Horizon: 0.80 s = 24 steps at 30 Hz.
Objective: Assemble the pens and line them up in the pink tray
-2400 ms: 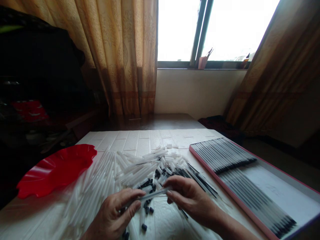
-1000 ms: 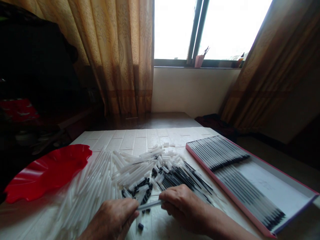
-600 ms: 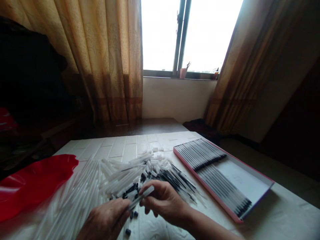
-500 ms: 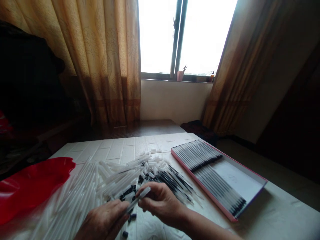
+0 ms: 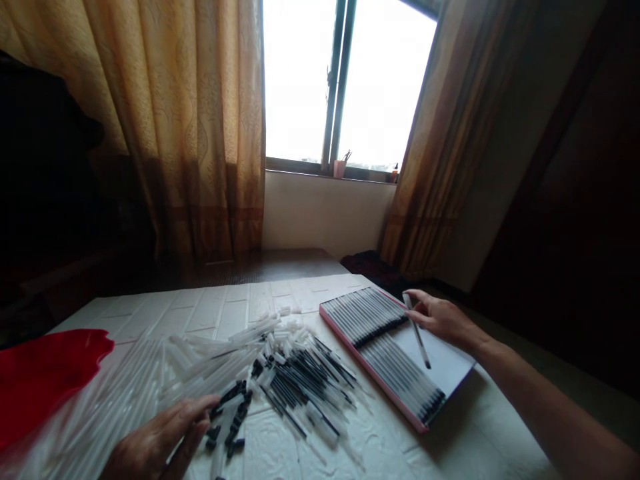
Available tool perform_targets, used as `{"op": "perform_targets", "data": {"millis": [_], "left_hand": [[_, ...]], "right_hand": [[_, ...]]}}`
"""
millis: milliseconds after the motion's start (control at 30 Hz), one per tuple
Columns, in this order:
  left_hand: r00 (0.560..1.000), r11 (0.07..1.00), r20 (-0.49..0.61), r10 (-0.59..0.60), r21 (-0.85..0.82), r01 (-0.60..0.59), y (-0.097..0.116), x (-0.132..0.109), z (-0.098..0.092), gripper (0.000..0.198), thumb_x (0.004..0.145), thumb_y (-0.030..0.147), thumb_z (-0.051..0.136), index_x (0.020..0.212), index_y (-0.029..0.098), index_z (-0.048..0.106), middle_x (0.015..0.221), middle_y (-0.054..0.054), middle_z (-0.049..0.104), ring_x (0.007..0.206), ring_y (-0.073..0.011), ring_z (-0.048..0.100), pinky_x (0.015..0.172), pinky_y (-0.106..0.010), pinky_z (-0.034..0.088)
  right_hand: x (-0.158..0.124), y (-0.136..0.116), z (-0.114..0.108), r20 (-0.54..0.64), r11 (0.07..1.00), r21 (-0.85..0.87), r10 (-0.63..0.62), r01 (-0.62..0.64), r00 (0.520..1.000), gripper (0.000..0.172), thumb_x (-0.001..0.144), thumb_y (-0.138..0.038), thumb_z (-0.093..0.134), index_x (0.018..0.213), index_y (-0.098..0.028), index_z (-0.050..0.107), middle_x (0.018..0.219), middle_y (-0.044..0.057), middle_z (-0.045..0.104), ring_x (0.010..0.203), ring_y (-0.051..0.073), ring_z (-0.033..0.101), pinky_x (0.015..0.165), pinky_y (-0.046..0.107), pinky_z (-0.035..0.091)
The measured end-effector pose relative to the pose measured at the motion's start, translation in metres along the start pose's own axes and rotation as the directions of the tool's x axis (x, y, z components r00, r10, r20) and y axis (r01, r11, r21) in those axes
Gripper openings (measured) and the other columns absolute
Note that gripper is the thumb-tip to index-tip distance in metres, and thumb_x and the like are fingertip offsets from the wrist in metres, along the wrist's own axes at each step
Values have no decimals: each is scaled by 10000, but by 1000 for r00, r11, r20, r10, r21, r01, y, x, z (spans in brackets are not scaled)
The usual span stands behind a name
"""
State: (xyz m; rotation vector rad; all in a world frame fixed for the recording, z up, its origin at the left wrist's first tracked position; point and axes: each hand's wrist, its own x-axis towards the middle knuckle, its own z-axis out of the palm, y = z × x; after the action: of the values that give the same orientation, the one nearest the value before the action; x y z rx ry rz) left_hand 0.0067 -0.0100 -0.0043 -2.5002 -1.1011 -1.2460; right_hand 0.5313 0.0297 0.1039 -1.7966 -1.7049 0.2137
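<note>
Between thumb and fingertips, my right hand [image 5: 445, 323] pinches a clear pen with a black end [image 5: 419, 340]. It is held above a shallow pink-edged box [image 5: 373, 385], over the white bottom. Two rows of similar pens [image 5: 364, 313] lie side by side in that box. My left hand [image 5: 155, 437] rests low on the table, fingers stretched out and apart from the thumb, with nothing visible in it. Its fingertips are beside small black plugs [image 5: 234, 427]. Black-filled refills [image 5: 300, 383], small whitish caps [image 5: 290, 335] and translucent tubes [image 5: 115, 393] lie heaped around the middle.
A red scalloped tray [image 5: 45, 380] stands at the left of the white brick-patterned table [image 5: 200, 307]. Behind it are a dark surface [image 5: 280, 261], curtains [image 5: 200, 133] and a window. A pink cup [image 5: 339, 169] with sticks stands on the sill.
My right hand has left my left hand and moved right with the pen to above the box. The left hand has drawn slightly left and let go of the pen. The view has shifted.
</note>
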Motion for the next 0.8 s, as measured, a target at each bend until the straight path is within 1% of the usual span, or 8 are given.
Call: {"op": "perform_targets", "data": {"millis": [67, 133, 267, 400, 533, 667, 733, 800], "left_hand": [[1000, 999, -17, -8, 35, 9, -4, 0, 1, 312, 1023, 469, 424, 1208, 336, 637, 1033, 22, 791, 887, -176, 782, 813, -206, 612], [999, 998, -36, 3, 70, -1, -6, 2, 0, 313, 1024, 477, 418, 1178, 329, 647, 1000, 23, 795, 860, -176, 786, 799, -205, 615], [996, 993, -68, 52, 110, -45, -6, 7, -4, 307, 1012, 501, 440, 1134, 322, 658, 943, 33, 803, 789, -166, 792, 755, -185, 619], [998, 994, -66, -1, 113, 8, -13, 1, -1, 300, 1009, 477, 437, 1145, 330, 661, 974, 20, 800, 830, -184, 790, 776, -228, 632], [997, 994, -63, -52, 88, 58, -21, -9, 2, 289, 996, 468, 452, 1172, 354, 651, 1004, 23, 793, 863, -200, 785, 802, -260, 637], [997, 991, -72, -18, 130, 28, -26, -10, 0, 287, 989, 480, 467, 1194, 370, 635, 1013, 47, 787, 846, -193, 783, 788, -234, 634], [997, 988, -71, -5, 156, 16, -29, -9, -2, 283, 992, 471, 470, 1200, 360, 628, 1012, 46, 784, 826, -184, 783, 784, -219, 629], [996, 985, -81, -21, 170, 34, -32, -8, -5, 280, 995, 467, 464, 1187, 344, 627, 1002, 37, 783, 785, -175, 781, 761, -210, 628]], "right_hand": [[-3, 20, 2, 47, 994, -103, 39, -34, 998, 404, 716, -235, 639, 1112, -217, 717, 564, -29, 681, 569, 206, 649, 568, 272, 421], [-8, 32, 11, 91, 982, -182, 64, -47, 994, 426, 738, -219, 620, 1150, -204, 725, 549, -28, 674, 561, 204, 653, 559, 265, 416], [-14, 44, 30, 154, 958, -285, 75, -28, 985, 427, 791, -229, 601, 1199, -207, 727, 618, -7, 718, 610, 200, 680, 589, 257, 438], [-17, 51, 41, 194, 941, -338, 64, 5, 979, 380, 807, -242, 618, 1161, -248, 756, 728, 15, 773, 696, 211, 716, 639, 256, 472], [-20, 54, 48, 206, 932, -359, 35, 42, 978, 355, 794, -222, 622, 1109, -258, 780, 831, 40, 800, 794, 243, 738, 737, 286, 506], [-23, 55, 55, 201, 938, -336, -14, 83, 979, 316, 837, -235, 580, 1070, -266, 791, 995, 48, 802, 922, 247, 738, 825, 297, 521], [-24, 55, 57, 179, 940, -328, -34, 93, 983, 307, 850, -234, 571, 1062, -271, 790, 1071, 42, 789, 998, 242, 723, 874, 295, 513], [-27, 56, 58, 142, 939, -334, -37, 83, 989, 307, 861, -237, 562, 1071, -263, 785, 1100, 49, 781, 1026, 249, 715, 890, 306, 512]]}}
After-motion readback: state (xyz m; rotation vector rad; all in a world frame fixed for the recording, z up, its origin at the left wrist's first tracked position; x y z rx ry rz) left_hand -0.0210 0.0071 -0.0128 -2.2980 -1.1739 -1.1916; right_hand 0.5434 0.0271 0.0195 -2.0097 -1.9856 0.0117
